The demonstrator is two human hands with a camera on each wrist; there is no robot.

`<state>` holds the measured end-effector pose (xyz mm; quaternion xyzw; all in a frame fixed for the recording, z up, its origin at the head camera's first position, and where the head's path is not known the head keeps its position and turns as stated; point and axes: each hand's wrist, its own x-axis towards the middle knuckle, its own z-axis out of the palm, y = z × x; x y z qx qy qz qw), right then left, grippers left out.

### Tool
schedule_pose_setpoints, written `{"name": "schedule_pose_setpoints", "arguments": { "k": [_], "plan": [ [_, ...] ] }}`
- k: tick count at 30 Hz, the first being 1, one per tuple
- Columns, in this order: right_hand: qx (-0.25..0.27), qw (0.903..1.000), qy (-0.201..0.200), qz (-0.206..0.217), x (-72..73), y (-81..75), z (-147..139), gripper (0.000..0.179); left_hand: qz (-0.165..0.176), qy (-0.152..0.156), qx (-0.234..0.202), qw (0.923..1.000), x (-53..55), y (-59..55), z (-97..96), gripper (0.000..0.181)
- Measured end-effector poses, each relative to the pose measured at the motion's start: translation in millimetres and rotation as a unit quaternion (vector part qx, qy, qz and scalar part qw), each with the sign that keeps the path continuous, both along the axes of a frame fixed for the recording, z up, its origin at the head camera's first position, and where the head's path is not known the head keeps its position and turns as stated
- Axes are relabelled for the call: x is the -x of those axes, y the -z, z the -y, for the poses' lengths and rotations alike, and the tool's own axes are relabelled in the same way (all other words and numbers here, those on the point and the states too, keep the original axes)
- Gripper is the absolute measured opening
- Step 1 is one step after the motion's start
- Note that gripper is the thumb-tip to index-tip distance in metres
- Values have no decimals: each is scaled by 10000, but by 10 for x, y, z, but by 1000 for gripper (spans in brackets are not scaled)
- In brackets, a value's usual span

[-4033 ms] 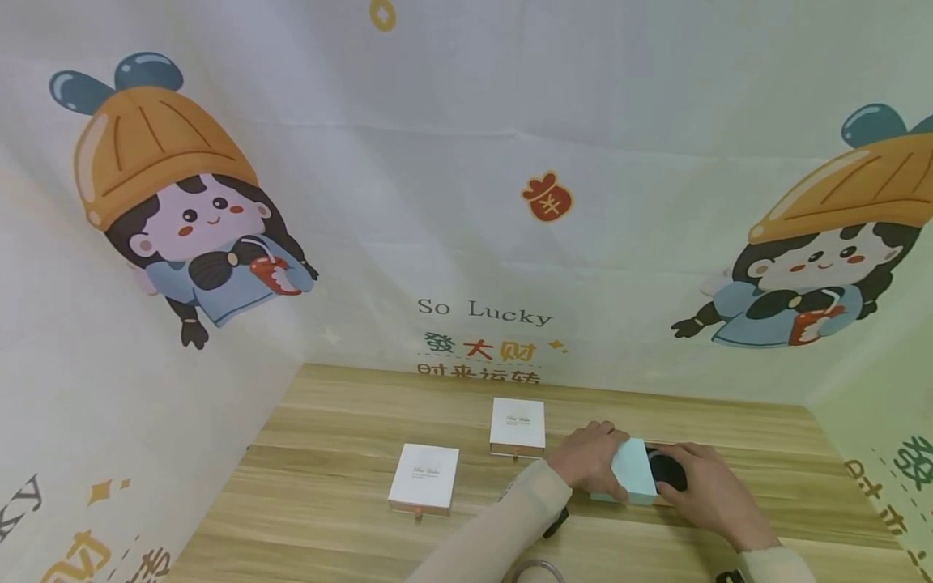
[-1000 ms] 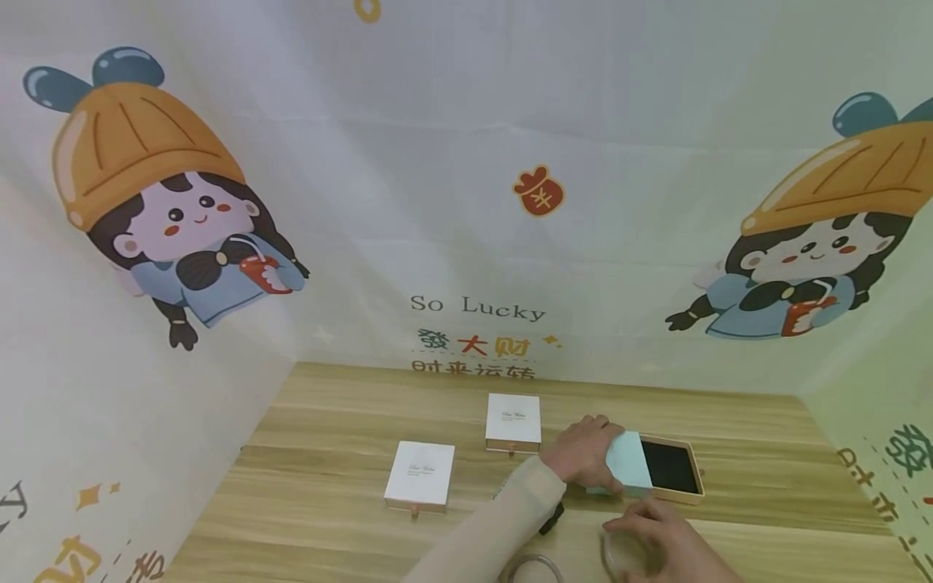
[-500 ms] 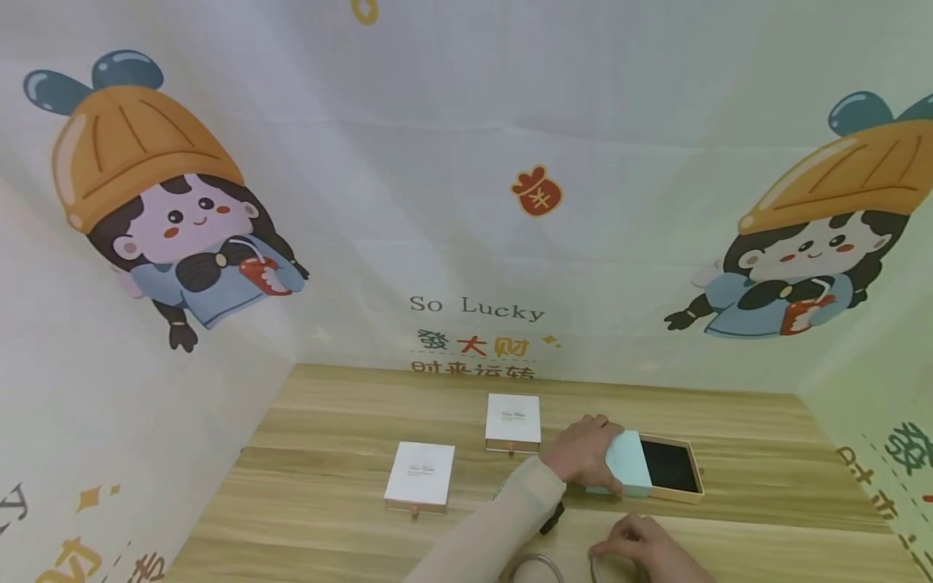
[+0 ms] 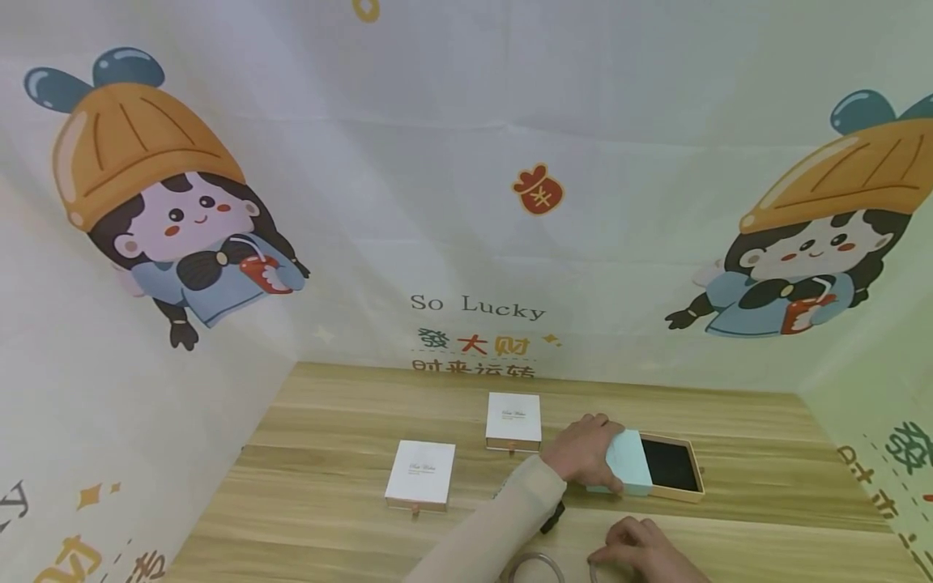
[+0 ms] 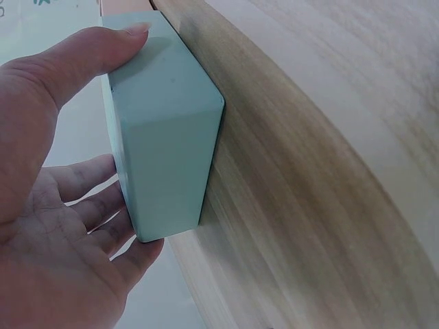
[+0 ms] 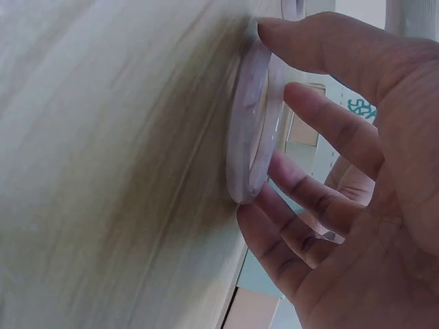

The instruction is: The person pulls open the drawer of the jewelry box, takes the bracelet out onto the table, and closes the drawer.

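Observation:
My left hand grips the light-blue sleeve of a gift box, thumb on the near side and fingers along the far side. From the sleeve's right end sticks out a drawer with a black lining. At the front of the table, my right hand holds a pale lilac bangle close to the wood; thumb and fingertips meet its rim on opposite sides. Most of that bangle is hidden or out of frame in the head view. A second bangle lies just left of it, cut off by the frame's lower edge.
Two white boxes with tabbed drawers sit further left, one nearer and one further back. A printed cloth hangs behind and around the wooden table.
My right hand has lifted the bangle from the box drawer and brought it down toward the table's front, beside the other bangle. My left hand has stayed on the sleeve.

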<state>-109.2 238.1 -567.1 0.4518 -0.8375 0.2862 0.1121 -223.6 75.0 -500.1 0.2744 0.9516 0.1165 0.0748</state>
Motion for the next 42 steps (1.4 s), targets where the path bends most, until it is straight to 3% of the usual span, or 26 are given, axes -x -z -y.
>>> {"name": "schedule_pose_setpoints", "arguments": {
  "k": [6,13,15,18,23,27,30,35,42],
  "plan": [
    [-125,9991,104,389,-31,-44,-21,34,57,-28,42,10000,-9,-16,-1,87],
    [17,9995,239,-221,2,-182,-51,45,8,-44,101,9999,-17,-29,2,87],
    [28,9986,507,-166,-14,-258,-49,48,4,-40,95,9999,-20,-34,4,87],
    [-9,9941,1021,362,-58,-412,-57,52,14,-32,70,10000,-17,-29,5,87],
    [143,9750,1706,1414,-74,-643,-89,54,52,-27,-1,10000,0,-5,5,90],
    [243,9418,2405,2339,-35,-803,-136,54,58,-26,-68,10000,3,6,4,88],
    [305,9165,2909,2730,34,-888,-205,52,99,-33,-122,9999,3,5,2,88],
    [520,8977,3381,2779,169,-950,-386,49,136,-61,-124,9998,5,1,4,89],
    [860,8846,3646,2778,349,-946,-614,50,134,-53,-106,9998,8,3,5,88]
  ]
}}
